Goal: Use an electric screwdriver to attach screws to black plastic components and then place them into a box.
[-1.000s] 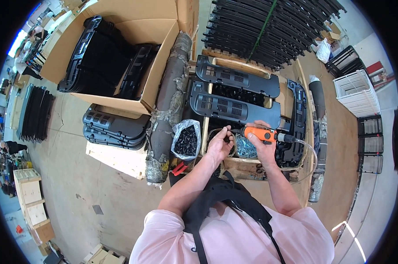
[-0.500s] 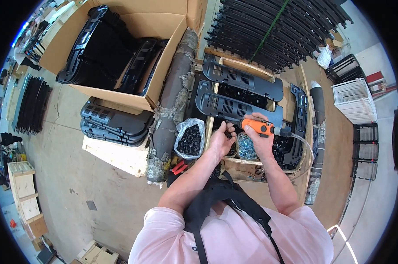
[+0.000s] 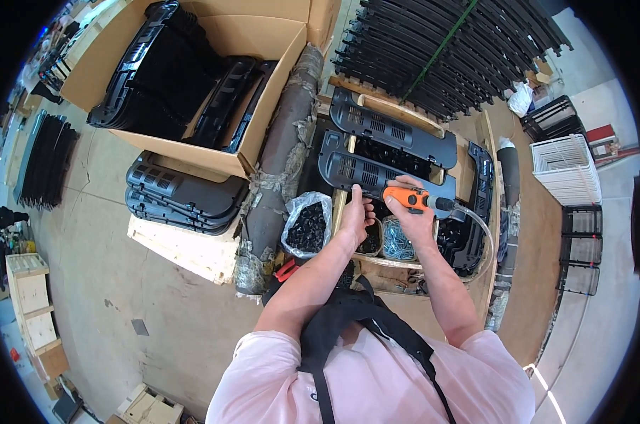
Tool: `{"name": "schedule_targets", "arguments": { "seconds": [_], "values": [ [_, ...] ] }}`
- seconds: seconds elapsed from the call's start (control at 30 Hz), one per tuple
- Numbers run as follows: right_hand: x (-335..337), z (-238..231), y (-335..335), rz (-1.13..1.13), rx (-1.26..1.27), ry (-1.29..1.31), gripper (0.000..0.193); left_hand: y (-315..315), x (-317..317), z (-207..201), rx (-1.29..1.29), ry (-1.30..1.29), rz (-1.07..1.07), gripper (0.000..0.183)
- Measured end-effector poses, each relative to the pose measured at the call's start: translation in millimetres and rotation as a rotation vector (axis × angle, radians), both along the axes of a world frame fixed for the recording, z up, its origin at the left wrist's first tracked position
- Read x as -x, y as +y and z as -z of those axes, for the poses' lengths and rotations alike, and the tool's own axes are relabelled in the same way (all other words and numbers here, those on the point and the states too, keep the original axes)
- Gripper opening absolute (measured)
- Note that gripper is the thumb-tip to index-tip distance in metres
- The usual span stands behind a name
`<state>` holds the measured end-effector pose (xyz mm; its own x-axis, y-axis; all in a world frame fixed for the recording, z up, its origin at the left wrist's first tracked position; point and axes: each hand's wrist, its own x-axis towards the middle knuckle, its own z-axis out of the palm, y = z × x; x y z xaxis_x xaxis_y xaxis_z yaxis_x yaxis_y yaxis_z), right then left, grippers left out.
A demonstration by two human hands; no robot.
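Observation:
My right hand (image 3: pixel 413 220) is wrapped round an orange power screwdriver (image 3: pixel 405 198), with a clear hose curving off its right end. The tool lies over the near edge of a black slotted plastic panel (image 3: pixel 371 174). At that same edge is my left hand (image 3: pixel 357 218), its thumb up against the panel and its fingers curled; what they hold, if anything, is hidden. Below my hands, a container of silvery screws (image 3: pixel 398 240) stands beside one with small dark parts (image 3: pixel 369 242). A clear bag of black clips (image 3: pixel 308 225) sits left of my left forearm.
A second black panel (image 3: pixel 394 134) lies behind the first on the wooden frame. Left of it runs a wrapped roll (image 3: pixel 277 169), then an open cardboard box (image 3: pixel 185 152) of black parts and stacked panels (image 3: pixel 182 194). Black bars (image 3: pixel 433 56) are piled at the back.
My left hand has moved up to the panel's near edge, its thumb now against it. The screwdriver has shifted slightly left and turned a little in my right hand.

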<state>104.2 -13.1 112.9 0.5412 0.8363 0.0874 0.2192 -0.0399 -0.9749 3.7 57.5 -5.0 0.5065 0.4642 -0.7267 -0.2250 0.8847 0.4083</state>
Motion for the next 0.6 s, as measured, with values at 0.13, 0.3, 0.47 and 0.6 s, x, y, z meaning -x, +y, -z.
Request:
{"name": "schedule_targets", "arguments": {
  "seconds": [0.13,0.3,0.47,0.6],
  "values": [
    [4.1,-10.9,12.0,-0.051,0.088,-0.038,0.042,-0.9,-5.4,7.2,-0.067,0.028,-0.016,0.058],
    [4.9,-11.2,15.3,-0.105,0.247,-0.182,0.033,-0.6,-9.5,9.8,-0.092,0.086,-0.06,0.055],
    [-3.5,-4.1,17.9,-0.133,0.231,-0.168,0.034,-2.2,-16.5,12.0,-0.111,0.129,-0.119,0.057],
    [-2.2,-11.6,26.1,-0.195,0.196,-0.116,0.043,-2.0,-16.6,15.2,-0.138,0.145,-0.107,0.058]
  ]
}}
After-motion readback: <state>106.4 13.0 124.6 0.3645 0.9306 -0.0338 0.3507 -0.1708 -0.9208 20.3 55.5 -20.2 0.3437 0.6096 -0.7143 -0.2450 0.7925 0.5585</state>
